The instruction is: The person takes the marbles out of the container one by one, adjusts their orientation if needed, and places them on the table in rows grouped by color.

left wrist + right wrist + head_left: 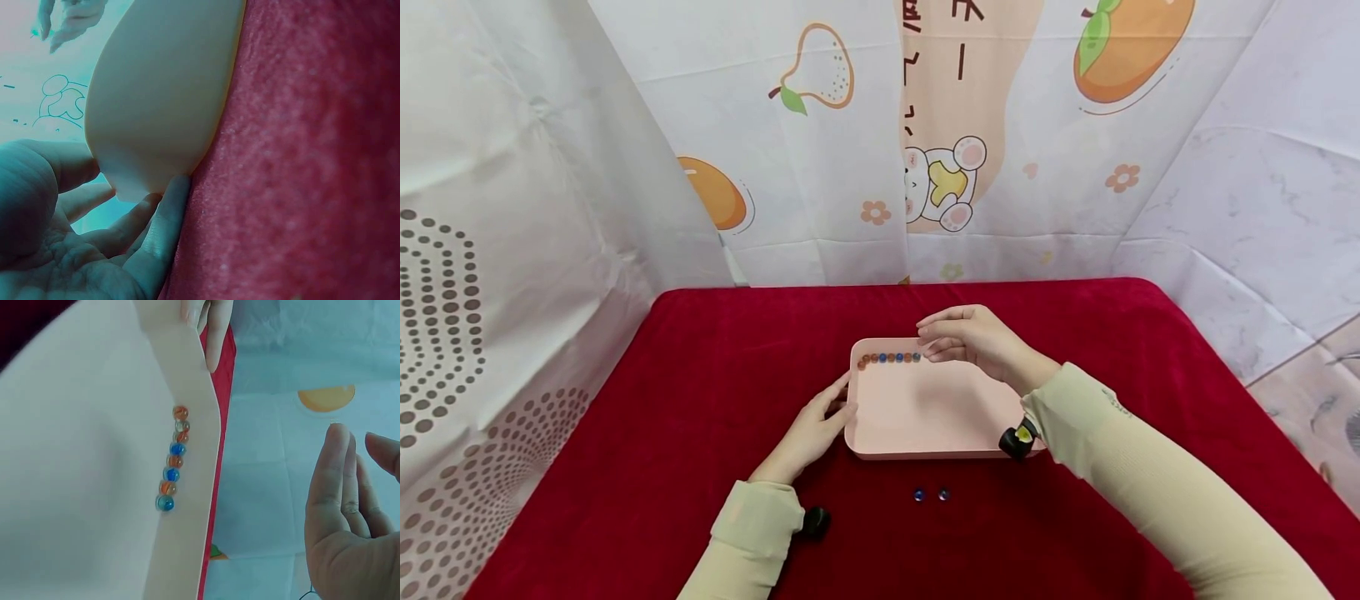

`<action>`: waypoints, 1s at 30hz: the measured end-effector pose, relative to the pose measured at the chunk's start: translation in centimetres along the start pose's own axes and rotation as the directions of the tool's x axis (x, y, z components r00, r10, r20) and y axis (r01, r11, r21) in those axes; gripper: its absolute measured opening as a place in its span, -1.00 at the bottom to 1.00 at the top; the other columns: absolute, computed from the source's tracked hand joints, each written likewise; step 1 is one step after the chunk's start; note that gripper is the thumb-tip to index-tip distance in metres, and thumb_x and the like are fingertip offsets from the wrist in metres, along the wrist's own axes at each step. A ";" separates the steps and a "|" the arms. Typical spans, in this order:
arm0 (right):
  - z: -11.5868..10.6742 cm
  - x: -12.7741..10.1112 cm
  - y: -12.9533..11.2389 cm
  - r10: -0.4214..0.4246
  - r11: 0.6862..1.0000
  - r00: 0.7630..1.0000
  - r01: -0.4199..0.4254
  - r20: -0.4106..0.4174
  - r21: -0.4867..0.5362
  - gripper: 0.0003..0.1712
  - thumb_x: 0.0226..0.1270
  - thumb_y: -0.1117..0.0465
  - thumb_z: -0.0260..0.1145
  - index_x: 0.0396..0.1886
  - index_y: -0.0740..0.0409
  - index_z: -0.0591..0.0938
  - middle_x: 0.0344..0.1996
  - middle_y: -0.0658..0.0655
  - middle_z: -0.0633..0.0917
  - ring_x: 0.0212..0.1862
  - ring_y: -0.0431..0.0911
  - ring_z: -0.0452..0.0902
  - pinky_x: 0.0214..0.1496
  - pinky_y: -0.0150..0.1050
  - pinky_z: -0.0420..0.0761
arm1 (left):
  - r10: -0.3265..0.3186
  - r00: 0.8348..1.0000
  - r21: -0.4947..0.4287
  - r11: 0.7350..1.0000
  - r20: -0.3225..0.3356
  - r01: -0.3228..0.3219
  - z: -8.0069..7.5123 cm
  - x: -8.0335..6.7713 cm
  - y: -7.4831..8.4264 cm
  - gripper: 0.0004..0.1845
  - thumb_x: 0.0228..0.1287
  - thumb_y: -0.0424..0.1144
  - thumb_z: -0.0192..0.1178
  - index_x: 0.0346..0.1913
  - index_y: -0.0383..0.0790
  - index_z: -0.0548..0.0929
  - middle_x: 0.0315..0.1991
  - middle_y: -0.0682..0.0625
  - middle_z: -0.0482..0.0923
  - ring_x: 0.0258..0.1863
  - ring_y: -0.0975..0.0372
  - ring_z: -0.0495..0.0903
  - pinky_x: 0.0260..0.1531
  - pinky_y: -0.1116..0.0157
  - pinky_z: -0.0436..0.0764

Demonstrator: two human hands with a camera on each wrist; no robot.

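Note:
A pale pink rectangular tray (925,417) lies on the red cloth. Along its far wall, from the left corner, runs a row of several orange, blue and clear glass marbles (175,461). My left hand (808,429) rests against the tray's left side; in the left wrist view its fingertips touch the outer wall and rim. Above the tray's far edge, near the right end of the row, hovers my right hand (973,342). In the right wrist view its fingers are extended, the thumb stands apart, and nothing shows between them.
Two dark blue-looking marbles, a left one (919,495) and a right one (943,494), lie on the red cloth (737,367) in front of the tray. A printed white curtain (850,167) hangs behind the table. Each wrist carries a small black camera.

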State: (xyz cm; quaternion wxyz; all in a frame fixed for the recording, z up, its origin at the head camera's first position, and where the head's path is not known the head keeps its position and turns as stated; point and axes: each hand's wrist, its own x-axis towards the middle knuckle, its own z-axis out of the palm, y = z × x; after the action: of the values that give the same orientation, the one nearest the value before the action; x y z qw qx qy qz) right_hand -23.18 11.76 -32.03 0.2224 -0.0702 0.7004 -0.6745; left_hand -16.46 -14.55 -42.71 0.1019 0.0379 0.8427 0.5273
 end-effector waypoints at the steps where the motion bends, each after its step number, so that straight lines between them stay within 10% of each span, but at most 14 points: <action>1: -0.1 0.2 0.1 -0.002 1.000 1.000 0.002 0.000 -0.002 -0.60 0.36 0.30 0.29 0.12 0.44 0.58 -0.28 0.06 0.78 -0.40 -0.19 0.70 -0.16 -0.29 0.72 | -0.001 1.000 0.001 1.000 0.000 0.001 0.0 0.0 0.0 -0.38 0.51 -0.16 0.08 0.55 -0.01 0.19 0.36 -0.14 0.39 0.29 0.02 0.44 0.23 0.00 0.47; 18: -1.2 3.5 2.4 0.039 0.999 0.999 -0.039 -0.016 -0.031 -0.56 0.41 0.26 0.26 0.18 0.45 0.56 -0.30 0.01 0.77 -0.35 -0.17 0.71 -0.08 -0.24 0.71 | 0.006 1.000 0.008 1.000 -0.004 -0.006 0.0 0.0 -0.1 -0.38 0.51 -0.19 0.07 0.55 -0.03 0.19 0.34 -0.14 0.41 0.28 0.01 0.45 0.24 -0.01 0.46; 30: -1.3 5.0 4.1 0.101 0.994 0.994 -0.102 -0.034 -0.044 -0.48 0.42 0.27 0.26 0.27 0.49 0.48 0.08 0.35 0.68 -0.33 -0.18 0.72 0.00 -0.19 0.70 | 0.028 1.000 0.021 0.999 -0.001 -0.028 0.0 0.3 -0.4 -0.38 0.51 -0.18 0.08 0.55 0.00 0.19 0.32 -0.12 0.43 0.24 0.04 0.48 0.22 0.03 0.47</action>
State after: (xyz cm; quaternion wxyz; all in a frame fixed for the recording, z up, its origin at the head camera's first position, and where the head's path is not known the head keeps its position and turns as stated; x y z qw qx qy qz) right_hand -27.34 11.33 -37.08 0.2435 -0.0286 0.7217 -0.6473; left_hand -16.69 -14.68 -43.10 0.0936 0.0506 0.8477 0.5198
